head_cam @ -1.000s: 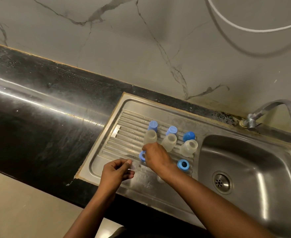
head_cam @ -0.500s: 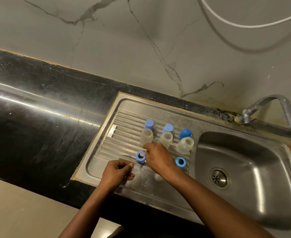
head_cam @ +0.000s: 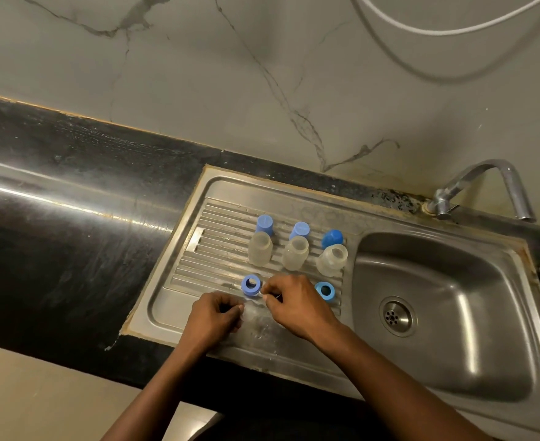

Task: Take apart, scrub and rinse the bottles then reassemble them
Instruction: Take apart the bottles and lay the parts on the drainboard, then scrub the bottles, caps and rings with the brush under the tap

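Note:
Three translucent bottle bodies (head_cam: 260,248) (head_cam: 295,252) (head_cam: 331,259) stand in a row on the ribbed drainboard (head_cam: 217,237). Behind them are three blue caps (head_cam: 264,224) (head_cam: 299,230) (head_cam: 332,238). Two blue screw rings lie in front, one on the left (head_cam: 251,284) and one on the right (head_cam: 324,290). My left hand (head_cam: 216,316) is curled, its fingertips pinching a small clear teat that is barely visible. My right hand (head_cam: 294,305) sits just right of the left ring, fingertips pinched together at the same clear piece.
The sink basin (head_cam: 491,316) with its drain (head_cam: 396,316) lies to the right, and the tap (head_cam: 485,189) arches over its far corner. A black counter (head_cam: 71,249) runs to the left. A white hose (head_cam: 447,30) hangs on the marble wall.
My right hand has come off the left blue ring and drawn back to meet my left hand. The ring now lies uncovered on the drainboard.

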A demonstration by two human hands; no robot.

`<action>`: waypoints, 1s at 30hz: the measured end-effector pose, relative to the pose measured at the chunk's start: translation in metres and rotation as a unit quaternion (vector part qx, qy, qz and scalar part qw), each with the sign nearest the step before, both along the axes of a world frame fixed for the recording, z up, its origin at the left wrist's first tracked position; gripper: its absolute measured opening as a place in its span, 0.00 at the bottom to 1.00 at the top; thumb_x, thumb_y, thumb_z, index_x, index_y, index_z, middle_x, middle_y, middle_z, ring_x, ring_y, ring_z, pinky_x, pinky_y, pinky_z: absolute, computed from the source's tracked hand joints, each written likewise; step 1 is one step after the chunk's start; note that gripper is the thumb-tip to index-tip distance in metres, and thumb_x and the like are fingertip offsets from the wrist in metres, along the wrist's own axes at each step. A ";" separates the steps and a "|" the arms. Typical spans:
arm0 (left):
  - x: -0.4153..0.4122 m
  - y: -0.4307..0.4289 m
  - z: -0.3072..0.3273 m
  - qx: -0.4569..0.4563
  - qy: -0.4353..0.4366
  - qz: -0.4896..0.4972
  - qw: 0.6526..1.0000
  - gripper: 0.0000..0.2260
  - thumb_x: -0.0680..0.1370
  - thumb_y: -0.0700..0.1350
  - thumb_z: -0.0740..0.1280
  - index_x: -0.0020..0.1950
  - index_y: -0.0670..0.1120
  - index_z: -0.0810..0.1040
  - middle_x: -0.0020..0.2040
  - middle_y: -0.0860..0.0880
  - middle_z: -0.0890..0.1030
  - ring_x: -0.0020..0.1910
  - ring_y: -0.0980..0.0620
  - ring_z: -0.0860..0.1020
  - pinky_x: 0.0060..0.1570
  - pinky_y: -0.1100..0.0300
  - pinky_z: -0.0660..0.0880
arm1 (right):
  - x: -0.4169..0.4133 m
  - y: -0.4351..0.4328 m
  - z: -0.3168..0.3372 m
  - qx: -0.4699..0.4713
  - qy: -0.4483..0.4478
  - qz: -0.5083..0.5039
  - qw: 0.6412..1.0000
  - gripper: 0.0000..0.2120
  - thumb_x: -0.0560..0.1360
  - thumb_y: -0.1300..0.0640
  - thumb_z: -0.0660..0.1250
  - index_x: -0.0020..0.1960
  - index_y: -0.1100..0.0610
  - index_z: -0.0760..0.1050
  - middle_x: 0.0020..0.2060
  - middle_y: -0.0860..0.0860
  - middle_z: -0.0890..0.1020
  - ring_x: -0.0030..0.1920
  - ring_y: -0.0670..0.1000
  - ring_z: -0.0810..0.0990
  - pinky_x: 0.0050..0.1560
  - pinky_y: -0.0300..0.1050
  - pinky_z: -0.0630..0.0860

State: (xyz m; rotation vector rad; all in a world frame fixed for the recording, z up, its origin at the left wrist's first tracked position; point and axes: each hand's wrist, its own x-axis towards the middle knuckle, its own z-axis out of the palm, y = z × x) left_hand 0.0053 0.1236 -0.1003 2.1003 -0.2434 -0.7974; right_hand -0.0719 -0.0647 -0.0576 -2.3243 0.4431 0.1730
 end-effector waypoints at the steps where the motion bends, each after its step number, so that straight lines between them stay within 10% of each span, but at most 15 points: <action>1: -0.001 0.000 0.001 0.005 -0.007 0.001 1.000 0.08 0.82 0.42 0.71 0.44 0.47 0.88 0.34 0.48 0.86 0.34 0.48 0.85 0.39 0.50 0.84 | -0.001 0.001 0.002 0.002 0.002 0.000 1.000 0.08 0.78 0.53 0.67 0.52 0.50 0.85 0.47 0.47 0.87 0.47 0.46 0.84 0.50 0.52 0.83; 12: -0.010 -0.009 0.028 -0.031 -0.062 0.072 0.995 0.07 0.80 0.45 0.74 0.42 0.48 0.85 0.35 0.50 0.86 0.34 0.52 0.86 0.41 0.47 0.86 | -0.015 -0.005 0.021 0.067 -0.019 -0.050 0.996 0.06 0.79 0.53 0.69 0.52 0.50 0.86 0.44 0.44 0.86 0.45 0.42 0.84 0.52 0.48 0.84; 30: -0.073 -0.179 0.087 -0.150 -0.089 -0.087 0.981 0.08 0.81 0.43 0.73 0.42 0.48 0.85 0.35 0.46 0.85 0.36 0.43 0.84 0.42 0.41 0.83 | -0.127 -0.121 0.059 0.155 -0.190 -0.270 0.931 0.04 0.80 0.57 0.73 0.52 0.52 0.86 0.41 0.46 0.88 0.40 0.47 0.88 0.44 0.48 0.86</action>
